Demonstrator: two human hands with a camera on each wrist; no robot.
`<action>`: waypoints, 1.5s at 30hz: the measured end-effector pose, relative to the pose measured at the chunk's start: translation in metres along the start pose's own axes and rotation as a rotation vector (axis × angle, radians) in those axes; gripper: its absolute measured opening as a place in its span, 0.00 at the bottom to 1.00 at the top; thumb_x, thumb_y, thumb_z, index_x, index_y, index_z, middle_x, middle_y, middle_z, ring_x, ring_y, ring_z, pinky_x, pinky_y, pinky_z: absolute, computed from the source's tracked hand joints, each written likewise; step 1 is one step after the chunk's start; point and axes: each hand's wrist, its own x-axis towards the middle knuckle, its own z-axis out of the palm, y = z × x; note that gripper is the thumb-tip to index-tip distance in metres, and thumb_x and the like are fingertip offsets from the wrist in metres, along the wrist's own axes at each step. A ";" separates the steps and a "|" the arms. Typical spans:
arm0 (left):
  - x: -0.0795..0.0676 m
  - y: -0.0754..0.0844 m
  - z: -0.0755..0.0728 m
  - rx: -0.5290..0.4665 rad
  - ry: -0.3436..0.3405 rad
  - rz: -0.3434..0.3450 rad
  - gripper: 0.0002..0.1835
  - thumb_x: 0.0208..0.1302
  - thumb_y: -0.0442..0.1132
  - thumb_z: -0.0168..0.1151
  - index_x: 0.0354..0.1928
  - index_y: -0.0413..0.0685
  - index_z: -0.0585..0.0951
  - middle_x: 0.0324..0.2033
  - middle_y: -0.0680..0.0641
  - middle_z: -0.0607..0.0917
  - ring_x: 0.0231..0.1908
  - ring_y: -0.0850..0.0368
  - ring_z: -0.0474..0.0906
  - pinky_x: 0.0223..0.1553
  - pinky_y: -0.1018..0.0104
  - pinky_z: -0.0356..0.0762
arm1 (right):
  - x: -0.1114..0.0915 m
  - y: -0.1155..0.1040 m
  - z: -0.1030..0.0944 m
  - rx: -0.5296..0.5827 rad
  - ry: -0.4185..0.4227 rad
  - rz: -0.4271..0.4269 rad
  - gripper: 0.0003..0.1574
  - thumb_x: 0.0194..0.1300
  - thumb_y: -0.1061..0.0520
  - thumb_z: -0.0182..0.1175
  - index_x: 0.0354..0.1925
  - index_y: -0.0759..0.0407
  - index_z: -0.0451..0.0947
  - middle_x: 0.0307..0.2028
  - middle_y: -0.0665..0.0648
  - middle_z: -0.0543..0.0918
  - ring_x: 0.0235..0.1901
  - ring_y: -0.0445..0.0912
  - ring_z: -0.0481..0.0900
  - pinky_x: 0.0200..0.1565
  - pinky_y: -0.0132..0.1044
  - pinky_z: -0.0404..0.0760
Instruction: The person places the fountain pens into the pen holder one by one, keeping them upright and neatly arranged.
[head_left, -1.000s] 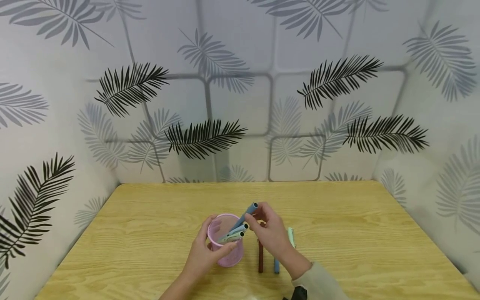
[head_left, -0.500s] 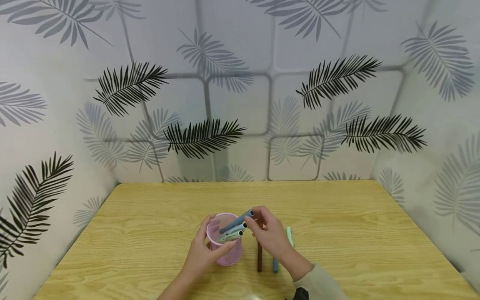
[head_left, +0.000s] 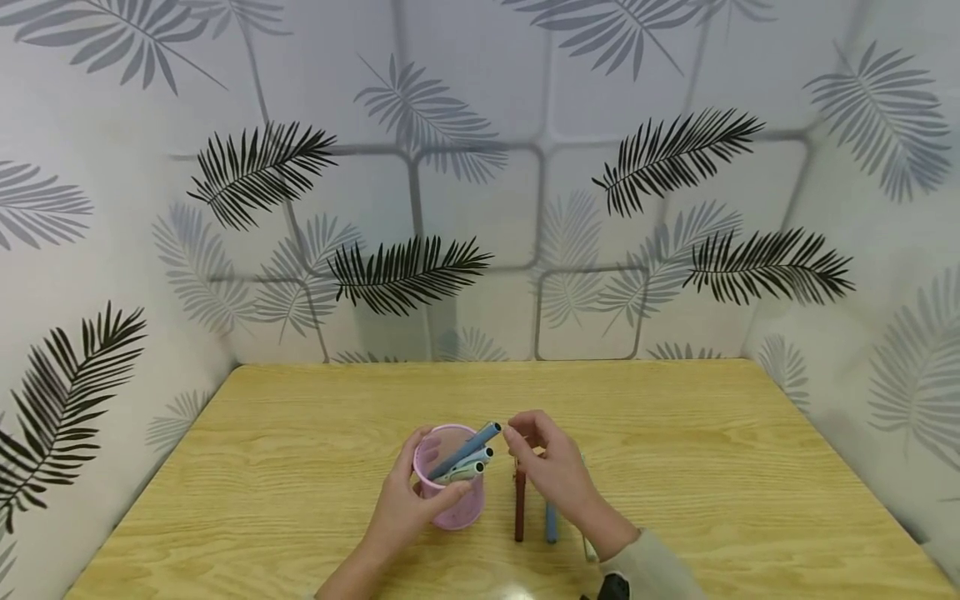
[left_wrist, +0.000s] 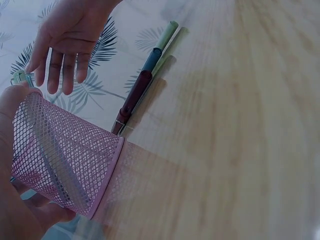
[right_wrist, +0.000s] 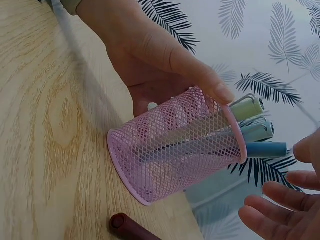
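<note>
My left hand (head_left: 401,507) grips a pink mesh pen cup (head_left: 459,515) from its left side, fingers and thumb round the wall. The cup leans in the hand. Three capped pens stick out over its rim: a blue pen (head_left: 463,451), a pale blue pen (right_wrist: 257,131) and a pale green pen (right_wrist: 247,108). My right hand (head_left: 557,468) hovers just right of the blue pen's end, apart from it, its fingers loose and holding nothing. Below that hand a dark red pen (head_left: 520,510) and another blue pen (head_left: 551,523) lie on the table, partly hidden.
A light green pen (left_wrist: 167,36) lies beyond the other loose pens, mostly behind the right hand in the head view. The wood-grain table (head_left: 315,433) meets a leaf-patterned backdrop (head_left: 480,208) at its back and sides.
The blue pen has slid down into the cup and tipped lower against the rim. My right hand has let go of it and drawn slightly right. The left hand stays on the cup.
</note>
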 end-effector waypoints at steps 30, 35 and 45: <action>0.003 0.007 0.000 -0.038 -0.007 -0.008 0.46 0.49 0.41 0.73 0.68 0.54 0.58 0.62 0.44 0.65 0.59 0.44 0.66 0.54 0.51 0.71 | -0.001 0.030 -0.058 -0.519 0.010 0.290 0.18 0.64 0.54 0.59 0.41 0.69 0.72 0.30 0.59 0.78 0.24 0.46 0.74 0.22 0.37 0.73; 0.003 0.006 0.001 -0.030 -0.003 -0.027 0.47 0.48 0.42 0.74 0.68 0.56 0.58 0.62 0.45 0.65 0.59 0.46 0.65 0.57 0.51 0.68 | -0.004 0.038 -0.062 -0.680 -0.061 0.338 0.22 0.63 0.52 0.59 0.40 0.73 0.71 0.26 0.59 0.77 0.21 0.45 0.71 0.21 0.37 0.71; 0.000 0.012 0.002 -0.024 0.004 -0.015 0.47 0.48 0.40 0.74 0.68 0.52 0.57 0.62 0.43 0.66 0.59 0.42 0.64 0.56 0.49 0.69 | -0.006 0.044 -0.058 -0.743 -0.114 0.443 0.17 0.61 0.53 0.60 0.24 0.62 0.68 0.16 0.54 0.69 0.15 0.43 0.65 0.16 0.32 0.61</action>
